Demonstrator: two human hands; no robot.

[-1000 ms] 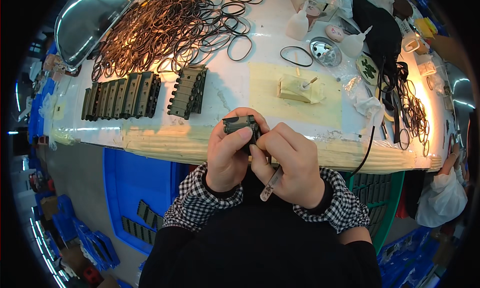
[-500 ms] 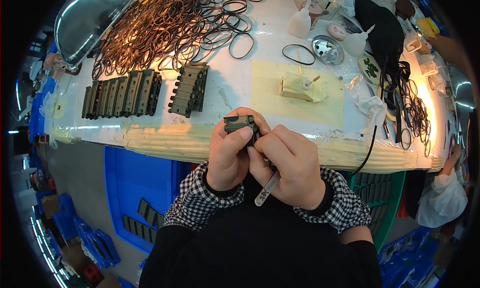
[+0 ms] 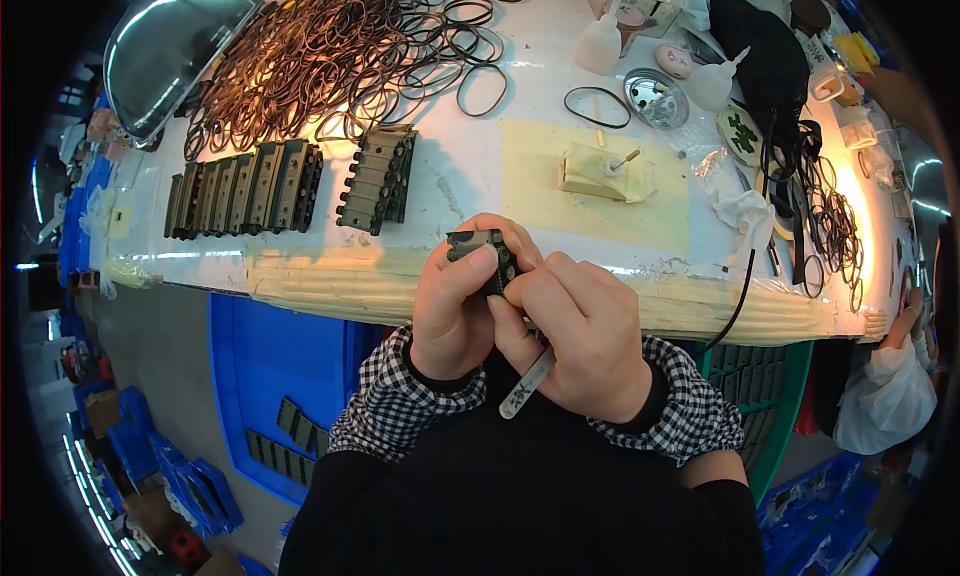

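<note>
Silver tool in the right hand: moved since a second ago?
Yes: the lower end of the silver tool swung left and farther from the table edge.

Left of the held block stands a row of blocks, loops behind.

The green part looks like matt plastic, the slim tool near it smooth metal. The cuffs are woven cloth. Far left, a clear cover gleams like glossy plastic; the bands look rubbery. Papery, wrinkled tape covers the near edge.
</note>
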